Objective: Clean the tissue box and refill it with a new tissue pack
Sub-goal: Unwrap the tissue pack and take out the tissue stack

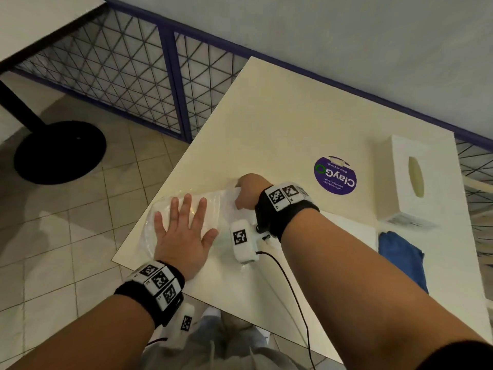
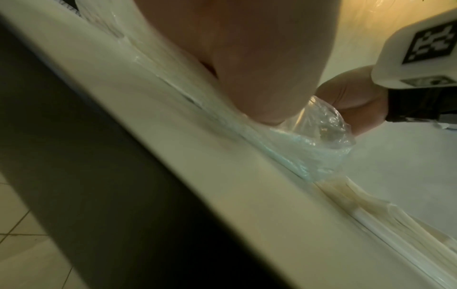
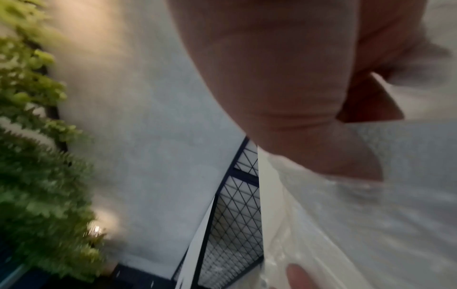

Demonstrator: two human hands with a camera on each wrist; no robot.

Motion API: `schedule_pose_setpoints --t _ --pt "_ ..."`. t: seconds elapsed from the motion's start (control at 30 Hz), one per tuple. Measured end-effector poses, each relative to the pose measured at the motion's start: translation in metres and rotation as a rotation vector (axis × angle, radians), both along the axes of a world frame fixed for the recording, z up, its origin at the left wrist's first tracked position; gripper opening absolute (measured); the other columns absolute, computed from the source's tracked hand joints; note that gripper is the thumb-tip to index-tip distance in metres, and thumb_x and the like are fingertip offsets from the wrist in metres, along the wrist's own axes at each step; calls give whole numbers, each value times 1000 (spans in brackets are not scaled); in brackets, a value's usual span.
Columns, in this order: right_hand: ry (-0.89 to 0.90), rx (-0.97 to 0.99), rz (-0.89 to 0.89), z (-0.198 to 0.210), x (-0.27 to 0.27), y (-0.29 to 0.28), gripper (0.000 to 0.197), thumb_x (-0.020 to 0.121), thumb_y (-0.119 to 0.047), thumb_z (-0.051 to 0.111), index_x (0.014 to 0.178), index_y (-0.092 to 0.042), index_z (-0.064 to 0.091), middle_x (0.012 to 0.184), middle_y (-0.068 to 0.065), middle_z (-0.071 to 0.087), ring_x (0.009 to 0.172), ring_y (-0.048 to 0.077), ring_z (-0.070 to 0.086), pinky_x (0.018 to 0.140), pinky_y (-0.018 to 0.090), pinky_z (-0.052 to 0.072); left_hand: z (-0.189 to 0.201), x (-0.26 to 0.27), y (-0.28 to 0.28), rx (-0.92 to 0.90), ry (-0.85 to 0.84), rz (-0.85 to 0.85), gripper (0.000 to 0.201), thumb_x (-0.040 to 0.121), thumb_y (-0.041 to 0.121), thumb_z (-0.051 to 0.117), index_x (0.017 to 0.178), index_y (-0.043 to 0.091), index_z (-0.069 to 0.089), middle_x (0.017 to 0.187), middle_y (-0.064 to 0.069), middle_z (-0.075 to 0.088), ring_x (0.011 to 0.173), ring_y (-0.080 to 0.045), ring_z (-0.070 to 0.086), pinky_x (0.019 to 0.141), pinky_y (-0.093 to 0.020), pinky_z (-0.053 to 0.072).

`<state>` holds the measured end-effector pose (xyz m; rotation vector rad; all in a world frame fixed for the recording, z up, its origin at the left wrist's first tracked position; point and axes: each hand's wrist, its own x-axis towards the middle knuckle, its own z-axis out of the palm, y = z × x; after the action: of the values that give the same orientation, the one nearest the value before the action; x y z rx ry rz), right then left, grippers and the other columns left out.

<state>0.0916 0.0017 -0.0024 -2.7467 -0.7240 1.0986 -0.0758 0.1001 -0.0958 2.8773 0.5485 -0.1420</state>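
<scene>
Pressing left grip (image 1: 184, 236) flat on tissue pack (image 1: 213, 202) | right grip (image 1: 246, 193) pinching its wrapper

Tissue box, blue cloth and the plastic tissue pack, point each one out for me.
tissue box (image 1: 405, 166): head view, on its top face beside the oval slot.
blue cloth (image 1: 400, 256): head view, middle of the folded fabric.
tissue pack (image 1: 213, 202): head view, clear wrapper between the hands.

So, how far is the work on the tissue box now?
Possibly done: the white tissue box stands with an empty slot, the blue cloth lying beside it; whether it was wiped cannot be told. In hand: the left hand presses flat on the clear plastic tissue pack, while the right hand pinches its wrapper end. Left: opening the pack and loading the box.
</scene>
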Motion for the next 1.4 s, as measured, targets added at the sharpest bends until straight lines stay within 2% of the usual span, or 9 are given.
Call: schedule_pose_setpoints --t 0.1,0.3,0.7,0.83,0.97,1.07,1.2,1.3,1.4 --pt "-8 5 -57 1 1 -2 36 81 -24 69 110 -2 65 106 13 65 92 27 59 74 30 47 3 0 1 -30 15 2 77 82 71 -4 149 33 -12 161 -3 -10 145 -25 -20 111 -55 -16" --pt "-116 84 -118 8 -2 -6 32 77 -23 74 105 -7 69 105 9 69 95 26 64 79 32 55 13 -5 2 -80 71 -46 117 55 97 8 147 31 -21 158 -4 -24 140 -24 -32 109 -58 -18" --pt "-208 125 -63 9 -20 -5 26 85 -9 56 108 -11 67 115 6 65 104 25 61 71 27 46 19 -8 -1 -128 133 -48 137 36 102 16 144 30 -27 155 -4 -31 137 -25 -37 109 -59 -16" --pt "-90 132 -126 2 -24 -8 38 88 -16 58 124 -7 52 124 9 59 112 28 57 82 31 46 17 -8 -1 -117 123 -45 134 45 99 31 144 31 -27 155 -5 -30 138 -26 -36 110 -61 -14" --pt "70 73 -265 -3 -19 -17 26 83 -31 68 87 -6 59 91 9 62 85 27 60 71 31 45 16 -9 -2 -86 109 -34 127 55 90 42 143 32 -29 155 -5 -30 139 -29 -34 110 -63 -11" --pt "99 222 -359 9 -14 -20 29 84 -29 65 99 -4 63 92 8 59 84 26 57 66 29 42 16 -12 -2 -79 56 -3 123 61 85 45 145 31 -26 157 -6 -24 142 -30 -26 109 -63 -10" --pt "-77 352 -413 43 -9 -24 30 87 -24 58 107 -1 55 98 8 51 87 26 48 65 29 35 20 -11 -4 -68 49 61 112 72 78 43 146 27 -23 159 -9 -17 145 -33 -17 110 -64 -5" --pt "-276 380 -364 76 -6 -41 13 89 -19 51 94 -8 45 95 7 47 86 23 45 71 28 32 24 -2 -7 -41 75 92 100 83 68 38 147 23 -24 159 -11 -16 145 -35 -13 111 -65 0" --pt "-495 385 -276 111 -12 -76 11 89 -18 48 87 -9 42 84 5 48 78 25 45 66 29 30 32 18 -10 -37 144 143 96 85 66 35 148 21 -21 159 -13 -15 145 -36 -11 112 -65 1"
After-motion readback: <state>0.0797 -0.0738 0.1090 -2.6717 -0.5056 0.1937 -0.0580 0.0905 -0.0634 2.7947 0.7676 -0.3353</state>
